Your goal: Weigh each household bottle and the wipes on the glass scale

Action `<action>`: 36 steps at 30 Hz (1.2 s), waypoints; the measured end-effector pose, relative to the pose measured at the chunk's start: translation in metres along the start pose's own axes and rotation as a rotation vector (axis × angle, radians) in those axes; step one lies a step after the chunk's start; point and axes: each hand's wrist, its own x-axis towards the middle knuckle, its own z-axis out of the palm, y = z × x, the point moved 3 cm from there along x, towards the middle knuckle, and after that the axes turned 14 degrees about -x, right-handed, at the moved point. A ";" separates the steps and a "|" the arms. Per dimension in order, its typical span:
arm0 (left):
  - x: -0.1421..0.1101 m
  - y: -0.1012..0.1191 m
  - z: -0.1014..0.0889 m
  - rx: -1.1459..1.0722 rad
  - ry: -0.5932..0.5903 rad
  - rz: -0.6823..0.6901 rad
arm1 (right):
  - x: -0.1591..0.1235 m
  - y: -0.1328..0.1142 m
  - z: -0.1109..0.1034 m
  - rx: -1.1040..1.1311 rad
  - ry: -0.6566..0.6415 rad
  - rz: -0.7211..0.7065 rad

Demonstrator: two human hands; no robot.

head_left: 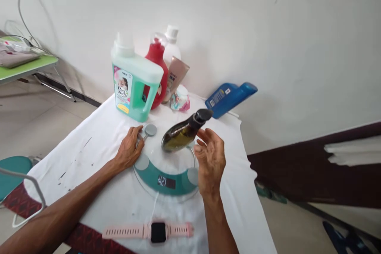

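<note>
A round glass bathroom scale (pixel 150 176) with a teal band and a lit display (pixel 166 182) lies on the white cloth. On it stands a dark green pump-type bottle (pixel 179 135) with a black cap, appearing tilted to the right in view. My left hand (pixel 129 147) grips the scale's left rim, thumb and fingers beside a grey round pad (pixel 150 129). Just right of the bottle, my right hand (pixel 211 158) is open, its fingers curved and apart. Whether its fingertips touch the bottle is unclear. A pink-strapped smartwatch (pixel 158 232) lies in front of the scale.
Behind the scale stand a green detergent jug (pixel 135 83), a red bottle (pixel 157 61), a white bottle (pixel 172 43), a pinkish tube (pixel 177 73) and a small colourful packet (pixel 180 99). A blue bottle (pixel 228 97) leans by the wall. A green folding table (pixel 28 65) is at left.
</note>
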 end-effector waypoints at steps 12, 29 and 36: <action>-0.004 0.011 0.001 -0.076 0.023 -0.072 | 0.050 -0.009 0.040 -0.038 0.030 0.066; -0.004 0.007 0.004 -0.108 0.004 -0.122 | 0.163 0.040 0.141 -0.153 0.073 -0.024; 0.000 0.001 0.000 -0.054 0.024 -0.094 | 0.154 0.042 0.119 -0.223 0.027 -0.134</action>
